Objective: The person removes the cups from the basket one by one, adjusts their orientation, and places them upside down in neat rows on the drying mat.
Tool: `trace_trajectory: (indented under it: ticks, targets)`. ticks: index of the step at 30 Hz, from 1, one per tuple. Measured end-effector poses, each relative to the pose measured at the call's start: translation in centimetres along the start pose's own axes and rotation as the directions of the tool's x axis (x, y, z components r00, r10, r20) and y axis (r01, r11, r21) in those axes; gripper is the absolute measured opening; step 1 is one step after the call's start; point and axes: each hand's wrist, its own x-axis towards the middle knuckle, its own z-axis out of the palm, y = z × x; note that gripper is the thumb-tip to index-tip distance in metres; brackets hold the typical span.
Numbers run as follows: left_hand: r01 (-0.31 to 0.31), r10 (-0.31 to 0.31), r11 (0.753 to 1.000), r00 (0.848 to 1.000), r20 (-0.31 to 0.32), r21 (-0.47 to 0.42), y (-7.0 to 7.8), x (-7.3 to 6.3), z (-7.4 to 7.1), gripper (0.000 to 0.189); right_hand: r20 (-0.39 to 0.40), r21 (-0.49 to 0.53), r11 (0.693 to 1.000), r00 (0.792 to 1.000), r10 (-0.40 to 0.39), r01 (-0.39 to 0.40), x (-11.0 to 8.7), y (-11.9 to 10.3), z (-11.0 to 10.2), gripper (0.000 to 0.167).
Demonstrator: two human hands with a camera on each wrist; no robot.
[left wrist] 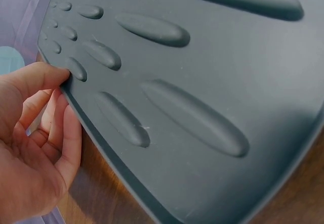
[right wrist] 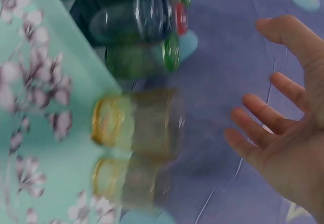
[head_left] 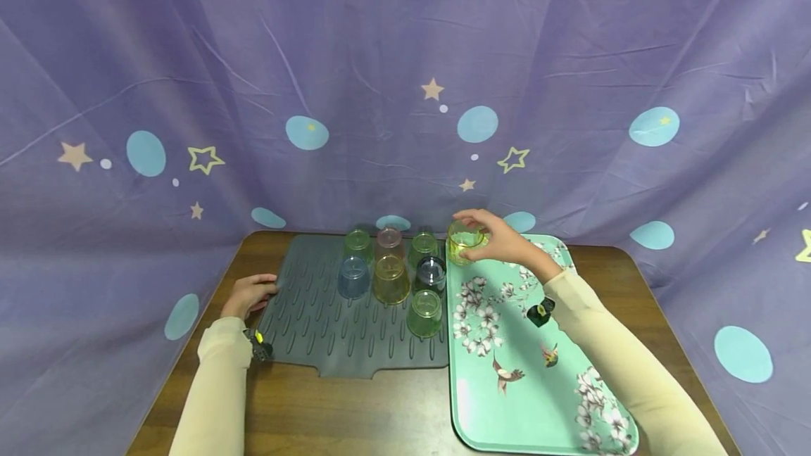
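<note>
My left hand (head_left: 251, 294) is at the left edge of a dark grey drying mat (head_left: 310, 322). In the left wrist view its thumb lies on the rim and the curled fingers sit against the edge. Over the far left corner of a mint-green tray (head_left: 488, 400), my right hand (head_left: 491, 236) is by a yellow glass (head_left: 457, 250). The right wrist view shows this hand with fingers spread, apart from two yellow glasses, one nearer (right wrist: 152, 125) and one beside it (right wrist: 134, 181); both stand upright on the tray.
Upside-down glasses stand on the mat's right half: blue (head_left: 353, 279), amber (head_left: 391, 281), pink (head_left: 389, 240), dark blue (head_left: 431, 276) and several green ones, one nearest the front (head_left: 425, 315). A purple star-printed curtain (head_left: 355, 90) hangs behind the wooden table (head_left: 355, 407).
</note>
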Motion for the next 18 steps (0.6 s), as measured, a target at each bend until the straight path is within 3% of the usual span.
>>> trace_trajectory:
  ticks: [7,18]
  targets:
    - [0.007,-0.007,1.0,1.0,-0.002,-0.004,0.1,0.0,-0.1,0.05,-0.134,0.102,0.988,0.983,0.127,-0.114,-1.4,4.3,-1.9,0.08]
    - [0.007,-0.007,1.0,1.0,0.003,-0.008,-0.1,0.1,0.0,0.049,-0.233,0.216,0.948,0.93,0.284,-0.235,-3.0,8.6,-2.0,0.09]
